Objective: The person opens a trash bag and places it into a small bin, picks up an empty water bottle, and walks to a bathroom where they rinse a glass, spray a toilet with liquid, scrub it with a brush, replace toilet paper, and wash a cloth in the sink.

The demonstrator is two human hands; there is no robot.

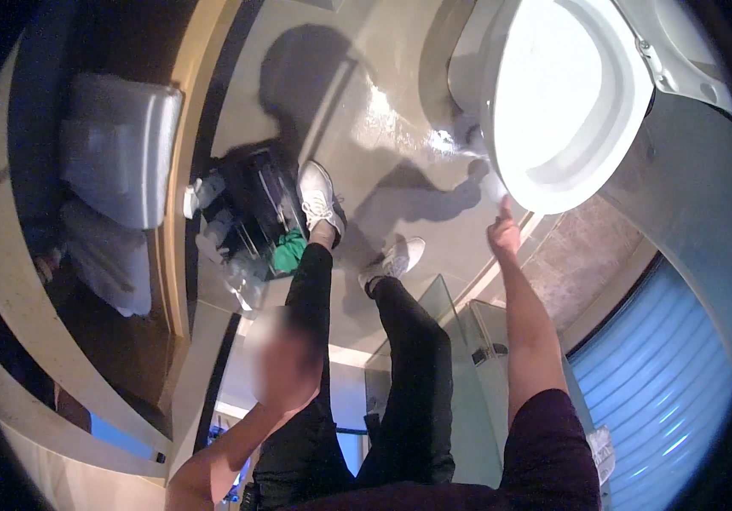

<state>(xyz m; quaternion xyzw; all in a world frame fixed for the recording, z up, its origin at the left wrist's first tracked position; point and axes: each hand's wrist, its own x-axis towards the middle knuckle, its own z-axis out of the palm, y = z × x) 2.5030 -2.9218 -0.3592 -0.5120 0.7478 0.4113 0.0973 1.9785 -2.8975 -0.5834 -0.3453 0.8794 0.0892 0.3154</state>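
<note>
My right hand [505, 234] reaches out to the lower outer side of a white toilet bowl [621, 153]. Its fingers are on a small white wad [494, 189], perhaps cloth or paper, close against the bowl. The bowl's inside is glaring white, and its hinged seat or lid [692, 57] stands raised. Closer to my body, my left hand [286, 377] is in front of my dark trouser leg. A blurred patch covers its fingers, so whatever it may hold is hidden.
On the floor beside my shoe [316, 191] sits a black caddy [257, 198] with a green cloth [290, 250] and pale items. Folded white towels [120, 150] lie on a wooden shelf to the left. A glass panel [443, 319] stands near my right leg. Wet-looking shine marks the floor [379, 108].
</note>
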